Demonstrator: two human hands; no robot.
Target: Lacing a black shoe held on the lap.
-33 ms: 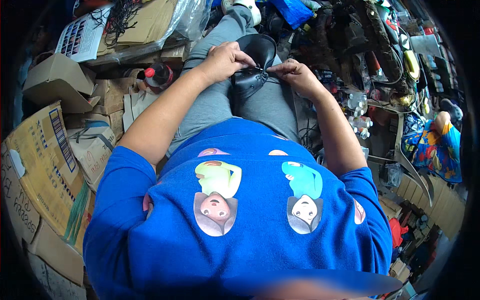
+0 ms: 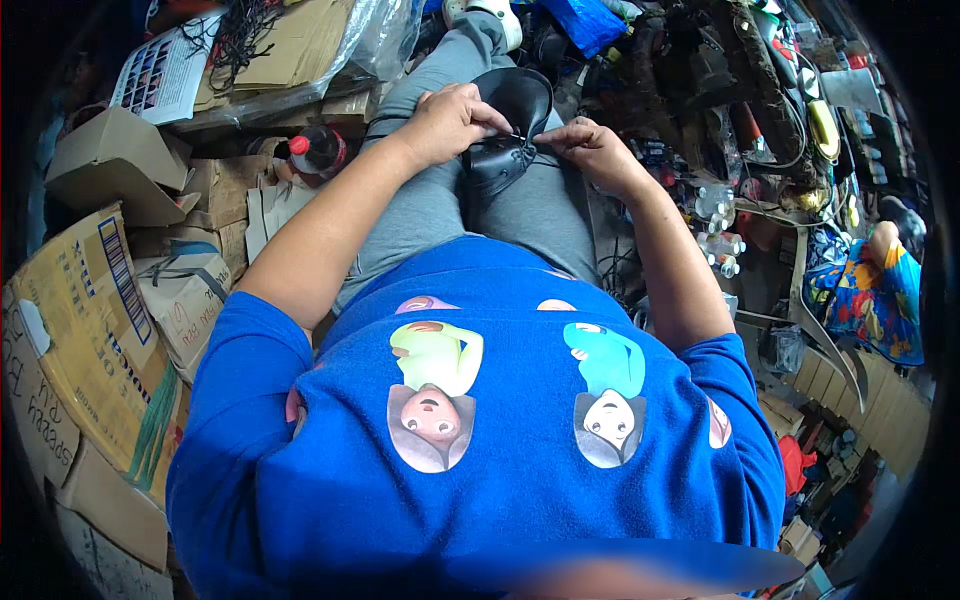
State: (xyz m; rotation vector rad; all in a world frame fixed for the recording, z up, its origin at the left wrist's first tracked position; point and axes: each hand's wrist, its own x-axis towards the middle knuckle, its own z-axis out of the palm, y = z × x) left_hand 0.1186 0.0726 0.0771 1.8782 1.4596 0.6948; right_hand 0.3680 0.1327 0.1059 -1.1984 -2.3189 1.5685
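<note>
A black leather shoe upper lies across my grey-trousered thighs, its rounded flap standing up at the far side. On its left, my left hand is closed, with thumb and index finger pinched at the middle of the piece. From the right, my right hand is also closed in a pinch, its index finger pointing in toward the same spot. A short, thin cord shows between the fingertips, near the eyelets. Its ends are too small to make out.
Left of my legs are a red-capped bottle of dark drink, an open cardboard box and stacked cartons. Tools and clutter crowd the right, with small clear bottles. Another person's colourful clothing shows at far right.
</note>
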